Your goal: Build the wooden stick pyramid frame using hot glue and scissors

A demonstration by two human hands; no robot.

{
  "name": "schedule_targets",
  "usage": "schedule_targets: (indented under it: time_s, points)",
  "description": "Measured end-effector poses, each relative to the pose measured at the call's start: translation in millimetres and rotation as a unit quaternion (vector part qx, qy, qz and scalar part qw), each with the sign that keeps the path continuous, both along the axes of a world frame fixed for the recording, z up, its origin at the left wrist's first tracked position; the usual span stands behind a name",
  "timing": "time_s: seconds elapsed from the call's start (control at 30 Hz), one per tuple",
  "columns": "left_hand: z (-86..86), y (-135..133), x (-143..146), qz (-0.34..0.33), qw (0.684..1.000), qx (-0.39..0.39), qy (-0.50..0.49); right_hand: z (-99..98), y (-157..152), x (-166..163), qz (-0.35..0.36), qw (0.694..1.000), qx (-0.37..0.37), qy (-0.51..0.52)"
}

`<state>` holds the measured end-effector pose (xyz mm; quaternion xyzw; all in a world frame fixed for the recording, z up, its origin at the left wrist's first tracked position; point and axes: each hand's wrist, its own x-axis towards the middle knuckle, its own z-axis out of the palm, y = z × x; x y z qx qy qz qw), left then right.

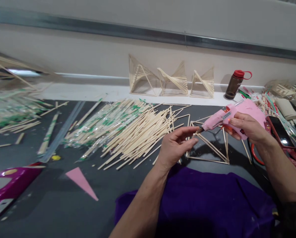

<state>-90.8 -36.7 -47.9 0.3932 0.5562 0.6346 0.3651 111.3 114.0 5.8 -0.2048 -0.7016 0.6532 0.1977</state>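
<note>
My right hand (247,127) grips a pink hot glue gun (247,110), its nozzle pointing left and down. The nozzle tip is at the upper corner of a small frame of thin wooden sticks (210,161) standing on the dark table. My left hand (175,143) is at that same corner, thumb and fingers closed around it, close to the nozzle. The exact contact of the fingertips is partly hidden. Left of this hand lies a loose pile of bare wooden sticks (135,135). Several sticks in clear and green wrappers (100,122) are beside the pile.
Three finished-looking stick structures (174,79) stand along the wall ledge, near a brown bottle with a red lid (233,86). A phone (279,130) lies at right. On the left are clear glue sticks (61,135), a pink paper triangle (82,181) and a magenta object (12,188).
</note>
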Motion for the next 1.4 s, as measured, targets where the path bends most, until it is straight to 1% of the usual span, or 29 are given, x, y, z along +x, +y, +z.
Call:
schedule_targets:
  time_s: [0.4,0.63,1.03,1.4]
  points:
    - [1.5,0.1,-0.1,-0.001,1.000,-0.002,-0.012,3.7,-0.6,4.1,0.004,1.000,0.024,0.000]
    - [1.8,-0.1,-1.7,0.007,1.000,0.013,-0.015,2.9,0.5,3.4,0.009,0.999,0.034,-0.014]
    - [3.5,-0.9,-2.9,0.014,1.000,0.013,-0.002,3.6,-2.6,0.7,0.007,0.999,0.036,0.006]
    - [4.4,-1.3,-2.2,0.013,0.999,0.014,-0.027,1.7,-1.6,4.0,-0.005,0.999,0.047,0.013]
